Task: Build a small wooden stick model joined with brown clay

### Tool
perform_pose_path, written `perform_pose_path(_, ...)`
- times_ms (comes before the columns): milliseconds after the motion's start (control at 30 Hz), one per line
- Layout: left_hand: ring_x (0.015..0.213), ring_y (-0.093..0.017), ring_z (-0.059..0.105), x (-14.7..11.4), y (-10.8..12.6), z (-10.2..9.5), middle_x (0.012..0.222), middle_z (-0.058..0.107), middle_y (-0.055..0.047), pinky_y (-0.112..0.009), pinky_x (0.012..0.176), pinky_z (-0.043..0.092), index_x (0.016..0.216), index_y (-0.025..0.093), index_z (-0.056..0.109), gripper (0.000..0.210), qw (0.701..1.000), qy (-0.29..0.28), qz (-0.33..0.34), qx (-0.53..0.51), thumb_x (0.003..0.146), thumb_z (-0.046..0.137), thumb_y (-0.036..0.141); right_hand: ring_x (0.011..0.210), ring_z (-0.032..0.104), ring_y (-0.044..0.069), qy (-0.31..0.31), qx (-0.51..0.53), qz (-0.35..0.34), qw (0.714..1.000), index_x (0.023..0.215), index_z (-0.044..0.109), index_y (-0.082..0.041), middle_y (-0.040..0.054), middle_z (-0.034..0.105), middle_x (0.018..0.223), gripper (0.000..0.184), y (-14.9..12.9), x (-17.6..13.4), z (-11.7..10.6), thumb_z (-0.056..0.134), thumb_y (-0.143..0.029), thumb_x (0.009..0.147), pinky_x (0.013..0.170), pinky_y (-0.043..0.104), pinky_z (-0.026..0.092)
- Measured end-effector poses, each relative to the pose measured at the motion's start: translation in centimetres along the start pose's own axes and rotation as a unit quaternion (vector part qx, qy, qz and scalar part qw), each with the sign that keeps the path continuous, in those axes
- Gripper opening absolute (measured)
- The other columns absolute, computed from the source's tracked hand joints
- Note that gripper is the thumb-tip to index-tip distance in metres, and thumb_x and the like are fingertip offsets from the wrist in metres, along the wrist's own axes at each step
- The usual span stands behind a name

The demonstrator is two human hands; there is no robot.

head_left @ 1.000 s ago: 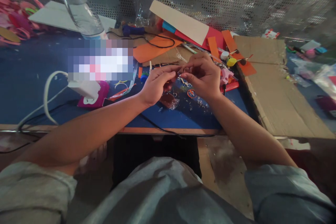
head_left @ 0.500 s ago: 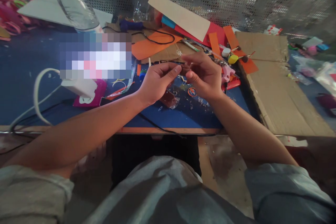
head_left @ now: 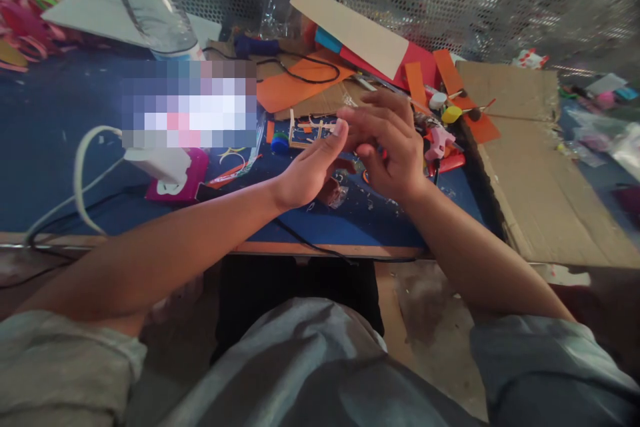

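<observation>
In front of me, my left hand (head_left: 313, 170) is open, its thumb up and its fingers extended beneath my right hand. My right hand (head_left: 393, 150) is also open, with loosely bent fingers laid over the fingers of my left. Anything between them is hidden. Below the hands lies a brown block, possibly modelling clay, in clear wrapping (head_left: 333, 193). Just behind my left hand is a small frame of thin wooden sticks (head_left: 307, 143). A blue round cap (head_left: 280, 143) sits left of that frame. White scraps are scattered on the blue tabletop (head_left: 280, 233).
On the left stand a water bottle (head_left: 160, 20) and a magenta power socket (head_left: 175, 180) with a white plug. At right are a pink glue gun (head_left: 440, 142), a yellow-capped pot (head_left: 451, 114) and cardboard (head_left: 540, 187). Orange paper (head_left: 300, 83) lies behind. A black cable runs along the front edge.
Both hands pinched a small brown piece at their fingertips; now the fingers are straighter and overlapping, and the piece is out of sight. The stick frame shows more. The view has shifted slightly.
</observation>
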State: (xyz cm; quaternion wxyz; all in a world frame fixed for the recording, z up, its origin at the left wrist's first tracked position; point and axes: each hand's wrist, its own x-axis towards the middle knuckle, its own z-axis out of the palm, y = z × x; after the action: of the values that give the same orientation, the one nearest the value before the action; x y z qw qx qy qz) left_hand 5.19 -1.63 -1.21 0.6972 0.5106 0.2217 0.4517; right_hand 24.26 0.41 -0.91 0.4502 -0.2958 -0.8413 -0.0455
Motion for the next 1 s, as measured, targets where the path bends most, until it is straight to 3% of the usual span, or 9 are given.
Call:
perform_pose_path(100, 0.156, -0.036, 0.062, -0.5, 0.4, 1.3, 0.135, 0.082, -0.011, -0.044, 0.118, 0.062, 0.141, 0.026, 0.078, 0.064, 0.995, -0.084, -0.024, -0.048, 0.110, 0.051, 0.075, 0.162, 0.059, 0.039, -0.051, -0.056, -0.045, 0.996, 0.163, 0.064, -0.039, 0.0017, 0.077, 0.157, 0.074, -1.0, 0.0, -0.4, 0.026, -0.079, 0.113, 0.142, 0.071, 0.033)
perform_pose_path(167, 0.169, -0.036, 0.050, -0.8, 1.0, 1.9, 0.148, 0.078, -0.009, -0.046, 0.128, 0.056, 0.153, 0.028, 0.071, 0.072, 0.990, -0.105, -0.045, -0.089, 0.109, 0.043, 0.078, 0.170, 0.049, 0.041, -0.064, -0.074, -0.051, 0.994, 0.175, 0.048, -0.038, 0.0025, 0.066, 0.172, 0.086, -1.4, -0.2, 0.0, 0.020, -0.086, 0.110, 0.146, 0.072, 0.021)
perform_pose_path(300, 0.179, -0.032, 0.033, -1.1, 2.9, 1.9, 0.166, 0.067, -0.006, -0.049, 0.139, 0.045, 0.167, 0.026, 0.056, 0.087, 0.980, -0.081, -0.058, -0.172, 0.109, 0.024, 0.083, 0.177, 0.035, 0.044, -0.099, -0.072, -0.090, 0.988, 0.186, 0.024, -0.033, 0.0068, 0.044, 0.187, 0.103, -1.4, -0.7, 1.5, 0.015, -0.095, 0.104, 0.146, 0.074, 0.017)
perform_pose_path(433, 0.181, -0.033, 0.025, -0.8, 4.8, 1.2, 0.179, 0.054, -0.009, -0.056, 0.145, 0.031, 0.178, 0.016, 0.036, 0.091, 0.974, -0.013, -0.031, -0.223, 0.114, 0.007, 0.073, 0.180, 0.029, 0.041, -0.113, -0.086, -0.113, 0.983, 0.187, 0.013, -0.035, 0.0049, 0.044, 0.188, 0.099, -0.5, -0.7, 1.8, 0.016, -0.091, 0.106, 0.148, 0.072, 0.012)
perform_pose_path(567, 0.182, -0.030, 0.016, -0.8, 4.2, 1.5, 0.180, 0.053, 0.002, -0.057, 0.146, 0.026, 0.184, 0.031, 0.027, 0.094, 0.974, -0.019, -0.053, -0.222, 0.110, -0.007, 0.078, 0.183, 0.014, 0.042, -0.092, -0.103, -0.086, 0.987, 0.187, 0.008, -0.036, 0.0055, 0.041, 0.189, 0.098, -0.9, -0.1, 0.6, 0.018, -0.091, 0.106, 0.147, 0.076, 0.005)
perform_pose_path(667, 0.182, -0.028, 0.015, -1.1, 2.4, 1.9, 0.182, 0.051, 0.006, -0.052, 0.147, 0.024, 0.186, 0.039, 0.022, 0.081, 0.974, -0.056, -0.094, -0.200, 0.114, 0.006, 0.074, 0.184, 0.004, 0.041, -0.070, -0.117, -0.058, 0.989, 0.187, 0.001, -0.036, 0.0051, 0.036, 0.192, 0.105, -2.5, 0.2, 0.2, 0.013, -0.096, 0.102, 0.148, 0.073, 0.002)
perform_pose_path(800, 0.183, -0.024, 0.004, -1.3, 1.3, 2.2, 0.187, 0.043, 0.006, -0.043, 0.147, 0.019, 0.187, 0.035, 0.018, 0.076, 0.973, -0.076, -0.101, -0.193, 0.117, 0.017, 0.064, 0.182, 0.014, 0.047, -0.108, -0.112, -0.057, 0.986, 0.186, -0.009, -0.032, 0.0098, 0.028, 0.194, 0.118, -4.0, 0.3, 0.6, 0.014, -0.103, 0.095, 0.147, 0.073, 0.004)
perform_pose_path(900, 0.183, -0.025, 0.001, -1.0, 2.3, 2.0, 0.189, 0.038, 0.009, -0.049, 0.149, 0.015, 0.187, 0.037, 0.016, 0.084, 0.972, -0.077, -0.078, -0.207, 0.113, 0.005, 0.074, 0.181, 0.021, 0.048, -0.145, -0.107, -0.076, 0.981, 0.185, -0.018, -0.029, 0.0119, 0.025, 0.194, 0.113, -3.7, 0.0, 1.0, 0.003, -0.099, 0.097, 0.146, 0.076, 0.007)
perform_pose_path(1000, 0.183, -0.027, 0.009, -0.8, 3.1, 1.6, 0.188, 0.041, 0.008, -0.053, 0.149, 0.015, 0.186, 0.038, 0.021, 0.097, 0.977, -0.105, -0.055, -0.178, 0.106, -0.010, 0.082, 0.180, 0.021, 0.049, -0.146, -0.115, -0.061, 0.981, 0.185, -0.018, -0.030, 0.0131, 0.025, 0.195, 0.111, -2.8, -0.1, 0.7, 0.004, -0.097, 0.100, 0.145, 0.077, 0.010)
